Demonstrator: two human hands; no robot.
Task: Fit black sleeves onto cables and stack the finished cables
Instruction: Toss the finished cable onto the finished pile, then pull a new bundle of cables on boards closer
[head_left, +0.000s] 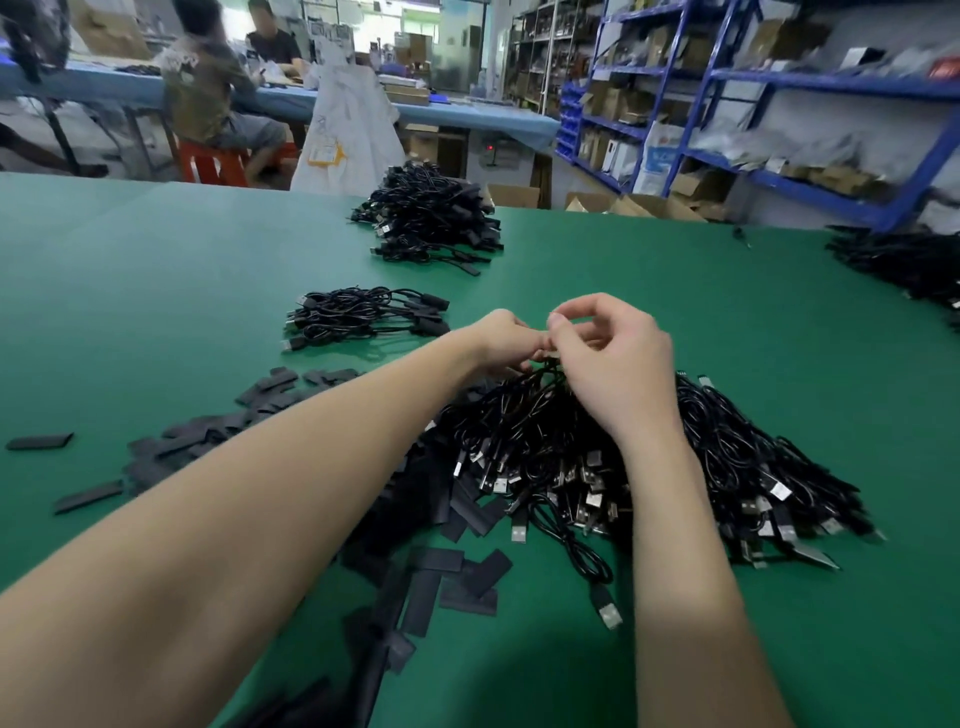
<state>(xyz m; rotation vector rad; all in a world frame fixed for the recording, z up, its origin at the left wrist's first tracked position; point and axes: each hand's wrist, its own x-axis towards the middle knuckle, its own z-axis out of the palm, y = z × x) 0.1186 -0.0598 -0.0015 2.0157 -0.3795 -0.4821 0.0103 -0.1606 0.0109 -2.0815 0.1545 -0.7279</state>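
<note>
Both hands pinch a cable above the pile.

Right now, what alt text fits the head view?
Both hands, left hand and right hand, pinch a black cable over a pile of cables on a green table. Loose black sleeves lie left; finished bundles sit beyond.

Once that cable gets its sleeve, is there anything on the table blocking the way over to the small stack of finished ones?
Nothing visible does. Both hands, left hand and right hand, work above the big cable heap. Between them and the small finished stack lies only bare green table. The loose sleeves lie nearer, off that path.
</note>
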